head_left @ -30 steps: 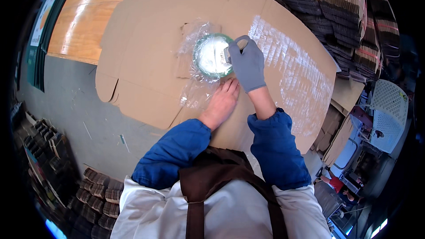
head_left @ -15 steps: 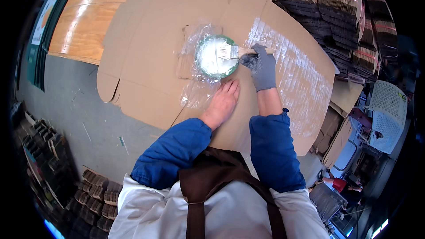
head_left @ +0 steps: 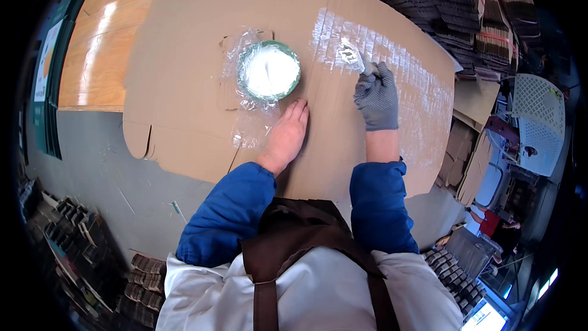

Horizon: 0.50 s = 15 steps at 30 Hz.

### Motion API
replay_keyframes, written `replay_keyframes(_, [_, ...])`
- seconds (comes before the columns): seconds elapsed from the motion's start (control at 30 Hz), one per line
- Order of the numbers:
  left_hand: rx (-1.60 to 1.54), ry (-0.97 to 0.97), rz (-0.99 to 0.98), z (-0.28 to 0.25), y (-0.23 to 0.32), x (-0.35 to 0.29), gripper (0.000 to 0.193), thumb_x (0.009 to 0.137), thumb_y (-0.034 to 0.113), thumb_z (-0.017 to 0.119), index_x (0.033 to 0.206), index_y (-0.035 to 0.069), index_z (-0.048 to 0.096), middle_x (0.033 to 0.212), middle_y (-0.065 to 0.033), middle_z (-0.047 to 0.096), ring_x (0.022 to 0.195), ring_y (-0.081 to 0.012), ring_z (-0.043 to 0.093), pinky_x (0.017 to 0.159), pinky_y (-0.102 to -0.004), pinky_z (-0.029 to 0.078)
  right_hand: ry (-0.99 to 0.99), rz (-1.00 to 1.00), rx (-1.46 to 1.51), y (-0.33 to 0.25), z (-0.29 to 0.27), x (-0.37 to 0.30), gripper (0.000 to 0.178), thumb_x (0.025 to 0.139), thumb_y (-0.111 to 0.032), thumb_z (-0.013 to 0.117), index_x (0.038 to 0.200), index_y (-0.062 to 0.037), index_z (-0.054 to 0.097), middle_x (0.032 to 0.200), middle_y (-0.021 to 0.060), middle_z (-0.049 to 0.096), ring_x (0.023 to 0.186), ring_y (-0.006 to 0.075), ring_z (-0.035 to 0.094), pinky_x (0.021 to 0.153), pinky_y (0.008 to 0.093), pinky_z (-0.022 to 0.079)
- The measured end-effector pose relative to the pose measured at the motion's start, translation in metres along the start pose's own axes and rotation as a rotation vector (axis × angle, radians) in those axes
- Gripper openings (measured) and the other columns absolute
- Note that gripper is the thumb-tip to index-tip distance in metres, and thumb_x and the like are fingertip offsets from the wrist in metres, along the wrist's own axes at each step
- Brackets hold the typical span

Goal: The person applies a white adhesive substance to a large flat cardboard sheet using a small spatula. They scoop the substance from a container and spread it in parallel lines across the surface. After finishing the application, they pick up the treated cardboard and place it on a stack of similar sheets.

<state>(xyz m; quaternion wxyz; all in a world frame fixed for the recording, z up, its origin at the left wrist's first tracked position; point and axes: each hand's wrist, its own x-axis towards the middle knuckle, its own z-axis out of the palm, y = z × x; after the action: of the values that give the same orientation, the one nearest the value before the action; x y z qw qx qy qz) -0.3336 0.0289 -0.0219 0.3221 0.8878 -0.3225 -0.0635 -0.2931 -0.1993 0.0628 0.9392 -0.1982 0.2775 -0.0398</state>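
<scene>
My gloved right hand (head_left: pixel 377 98) grips the handle of a paintbrush (head_left: pixel 362 63). Its bristles, loaded with white paste, touch the glossy, streaked patch on the right part of a large cardboard sheet (head_left: pixel 190 55). A round green-rimmed tub (head_left: pixel 295 83) of white paste stands left of the brush, with clear plastic wrap (head_left: pixel 250 124) around it and a smaller cardboard piece (head_left: pixel 228 89) under it. My bare left hand (head_left: pixel 288 132) lies flat on the sheet, fingers stretched out, just below the tub and near its rim.
Strapped stacks of folded cardboard (head_left: pixel 441 6) stand at the upper right. A wooden board (head_left: pixel 98 49) lies at the far left. White perforated plastic seats (head_left: pixel 539 110) are at the right. A person in red (head_left: pixel 489 223) is in the background. More stacks (head_left: pixel 147 282) stand lower left.
My right hand has lifted the brush away from the tub's mouth and carried it right, onto the glossy patch. My left hand still rests flat beside the tub.
</scene>
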Motion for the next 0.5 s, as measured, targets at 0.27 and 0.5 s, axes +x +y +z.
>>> replay_keyframes(0.27, [0.157,-0.092,0.066,-0.006,0.001,0.008,0.044,0.085,0.004,0.054,0.129,-0.004,0.053,0.14,-0.0134,0.048,0.13,-0.0308,0.044,0.107,-0.0375,0.042,0.292,-0.591,-1.327,-0.022,-0.044,-0.045,0.018,0.094,-0.023,0.06,0.097,-0.0059,0.064,0.092,0.0145,0.069,0.076,0.0259,0.068,0.069,0.038,0.056])
replay_keyframes(0.5, [0.179,-0.208,0.07,-0.012,0.001,0.008,0.056,0.082,0.009,0.065,0.134,-0.005,0.049,0.142,-0.0165,0.045,0.132,-0.0328,0.041,0.11,-0.0381,0.038,0.416,-0.665,-1.713,-0.041,-0.026,-0.04,0.024,0.09,-0.033,0.062,0.094,-0.0108,0.068,0.09,0.0142,0.068,0.08,0.0355,0.066,0.073,0.0427,0.052])
